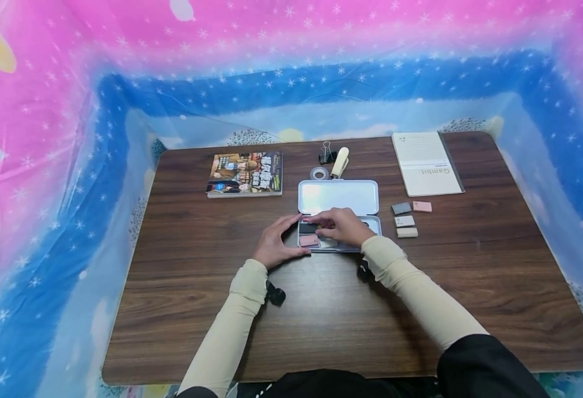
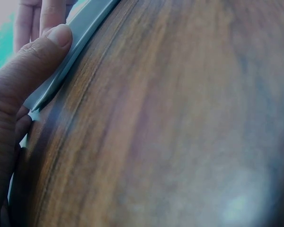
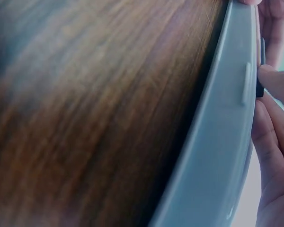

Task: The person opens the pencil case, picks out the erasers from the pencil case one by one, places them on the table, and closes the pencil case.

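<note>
A pale pencil case [image 1: 338, 197] lies open on the table, its lid tipped back. Around its left end my left hand [image 1: 274, 243] grips, thumb at the front edge and fingertips at the back; the left wrist view shows the thumb [image 2: 59, 37] pressing the rim. My right hand [image 1: 343, 225] reaches over the case and pinches a black eraser [image 1: 308, 228] in the left part. That dark block [image 3: 261, 87] shows just above the rim in the right wrist view. A pink eraser [image 1: 308, 240] and a whitish one [image 1: 328, 242] lie nearer the front; the right hand covers other contents.
Right of the case lie a grey eraser [image 1: 401, 208], a pink eraser [image 1: 423, 207] and two whitish erasers [image 1: 404, 221]. Behind are a tape roll [image 1: 319, 173], a binder clip [image 1: 327, 156] and a cream-handled tool [image 1: 340, 162]. A book [image 1: 245, 174] and a notepad [image 1: 426, 165] flank them.
</note>
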The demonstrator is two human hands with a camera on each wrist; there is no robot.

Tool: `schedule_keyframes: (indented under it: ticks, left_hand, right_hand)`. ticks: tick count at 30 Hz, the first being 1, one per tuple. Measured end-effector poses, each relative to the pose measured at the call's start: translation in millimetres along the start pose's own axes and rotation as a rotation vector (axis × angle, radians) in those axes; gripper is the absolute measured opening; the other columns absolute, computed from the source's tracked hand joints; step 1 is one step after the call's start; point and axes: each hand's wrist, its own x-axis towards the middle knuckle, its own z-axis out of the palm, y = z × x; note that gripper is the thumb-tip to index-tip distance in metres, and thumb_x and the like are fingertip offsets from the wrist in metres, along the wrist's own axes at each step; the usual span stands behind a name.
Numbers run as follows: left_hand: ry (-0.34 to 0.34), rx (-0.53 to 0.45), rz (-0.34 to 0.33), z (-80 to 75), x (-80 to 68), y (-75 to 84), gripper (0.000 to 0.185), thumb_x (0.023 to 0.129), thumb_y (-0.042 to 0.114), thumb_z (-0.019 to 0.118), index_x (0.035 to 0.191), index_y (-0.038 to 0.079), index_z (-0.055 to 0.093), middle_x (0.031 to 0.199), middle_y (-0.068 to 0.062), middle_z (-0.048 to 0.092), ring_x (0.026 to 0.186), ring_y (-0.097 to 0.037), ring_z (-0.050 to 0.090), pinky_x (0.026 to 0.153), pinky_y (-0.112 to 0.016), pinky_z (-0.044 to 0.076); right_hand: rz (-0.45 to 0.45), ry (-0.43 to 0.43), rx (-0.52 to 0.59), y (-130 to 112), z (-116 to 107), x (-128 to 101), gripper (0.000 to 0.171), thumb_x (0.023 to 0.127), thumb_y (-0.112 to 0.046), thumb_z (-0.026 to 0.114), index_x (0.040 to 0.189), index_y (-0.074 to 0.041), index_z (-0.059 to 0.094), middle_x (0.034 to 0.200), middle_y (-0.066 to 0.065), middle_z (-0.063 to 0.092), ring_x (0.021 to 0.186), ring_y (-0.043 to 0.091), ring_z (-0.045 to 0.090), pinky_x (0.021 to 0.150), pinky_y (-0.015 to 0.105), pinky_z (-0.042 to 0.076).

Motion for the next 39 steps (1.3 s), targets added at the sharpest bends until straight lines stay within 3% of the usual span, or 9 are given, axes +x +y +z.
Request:
schedule_keyframes:
  ticks: [6, 10, 16, 21, 24, 27, 32, 39]
  left_hand:
    - [-0.005, -0.004, -0.011, 3.7, -8.9, -0.5, 0.095, 0.076, 0.033, 0.098, 0.156, 0.009, 0.053, 0.151, -0.015, 0.057, 0.140, -0.032, 0.054, 0.119, -0.048, 0.041]
    - [-0.003, -0.006, -0.023, 4.7, -11.5, -0.7, 0.095, 0.076, 0.033, 0.099, 0.156, 0.011, 0.053, 0.151, -0.015, 0.057, 0.140, -0.033, 0.053, 0.119, -0.049, 0.041]
    - [0.001, -0.006, -0.023, 4.1, -9.4, -0.5, 0.096, 0.075, 0.033, 0.099, 0.157, 0.012, 0.053, 0.151, -0.015, 0.057, 0.140, -0.034, 0.053, 0.120, -0.050, 0.040]
    - [0.006, -0.003, -0.017, 1.8, -8.3, -0.4, 0.096, 0.075, 0.032, 0.099, 0.156, 0.012, 0.053, 0.151, -0.015, 0.057, 0.140, -0.034, 0.054, 0.119, -0.050, 0.041]
    - [0.011, -0.008, -0.010, 0.5, -8.2, -0.6, 0.095, 0.075, 0.031, 0.099, 0.156, 0.012, 0.054, 0.150, -0.015, 0.057, 0.139, -0.034, 0.054, 0.119, -0.051, 0.041]
    - [0.015, -0.012, -0.001, -0.3, -7.5, -0.8, 0.094, 0.075, 0.031, 0.099, 0.156, 0.013, 0.054, 0.150, -0.014, 0.057, 0.139, -0.034, 0.054, 0.118, -0.051, 0.042]
    - [0.019, -0.005, 0.007, -0.5, -4.1, -0.8, 0.093, 0.075, 0.032, 0.099, 0.155, 0.013, 0.054, 0.150, -0.014, 0.058, 0.138, -0.033, 0.055, 0.118, -0.051, 0.043]
    - [0.006, -0.009, 0.002, 1.6, 1.4, 1.1, 0.093, 0.075, 0.032, 0.099, 0.155, 0.012, 0.054, 0.150, -0.014, 0.058, 0.138, -0.033, 0.054, 0.118, -0.051, 0.042]
  right_hand:
    - [0.056, 0.083, 0.159, 10, -2, -14, 0.031, 0.097, 0.001, 0.072, 0.128, -0.005, 0.075, 0.113, 0.010, 0.077, 0.097, 0.021, 0.074, 0.090, 0.037, 0.062]
    - [0.113, 0.173, 0.214, 22, -26, -34, 0.032, 0.099, -0.001, 0.071, 0.131, -0.004, 0.073, 0.117, 0.013, 0.075, 0.101, 0.024, 0.073, 0.092, 0.034, 0.061]
    - [0.165, 0.375, 0.205, 56, -79, -88, 0.031, 0.101, -0.002, 0.070, 0.132, 0.000, 0.071, 0.129, 0.018, 0.072, 0.102, 0.010, 0.068, 0.086, 0.017, 0.054]
    - [0.266, 0.512, 0.105, 88, -112, -143, 0.031, 0.102, -0.004, 0.070, 0.133, 0.000, 0.071, 0.129, 0.021, 0.071, 0.096, -0.004, 0.062, 0.079, 0.009, 0.048]
    - [0.366, 0.541, 0.027, 103, -121, -170, 0.031, 0.103, -0.007, 0.070, 0.134, -0.004, 0.072, 0.127, 0.020, 0.072, 0.087, -0.002, 0.060, 0.067, 0.012, 0.047]
    - [0.424, 0.532, -0.025, 115, -122, -187, 0.032, 0.103, -0.008, 0.071, 0.134, -0.006, 0.073, 0.126, 0.019, 0.073, 0.087, -0.002, 0.058, 0.066, 0.012, 0.046]
    - [0.400, 0.507, -0.011, 127, -115, -195, 0.031, 0.101, -0.005, 0.072, 0.132, -0.003, 0.073, 0.127, 0.019, 0.073, 0.101, -0.012, 0.057, 0.081, 0.005, 0.045]
    - [0.378, 0.529, -0.028, 130, -114, -194, 0.026, 0.098, 0.000, 0.074, 0.124, 0.000, 0.075, 0.122, 0.021, 0.074, 0.096, -0.018, 0.056, 0.079, 0.001, 0.045]
